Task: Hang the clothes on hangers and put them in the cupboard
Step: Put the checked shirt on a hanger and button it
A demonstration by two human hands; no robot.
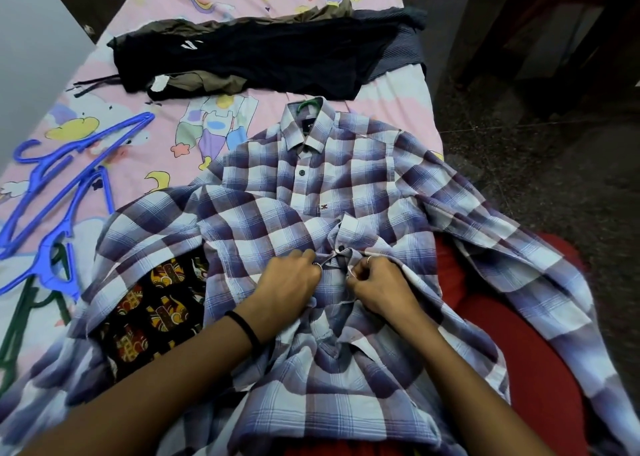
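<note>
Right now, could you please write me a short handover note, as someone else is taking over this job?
Left hand and right hand both pinch the placket of the checked shirt, buttoning it on the bed. A green hanger hook shows at its collar.
Done: hanger in, top button closed.
Left: finish buttoning, hang it in the cupboard, then the dark clothes pile, using the blue hangers at the left.

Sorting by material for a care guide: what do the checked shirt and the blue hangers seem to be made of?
Checked shirt: looks like thin woven cotton or a blend, matte, creasing softly where both hands pinch it. Blue hangers: apparently moulded plastic, with a smooth, slightly glossy, even colour.
</note>
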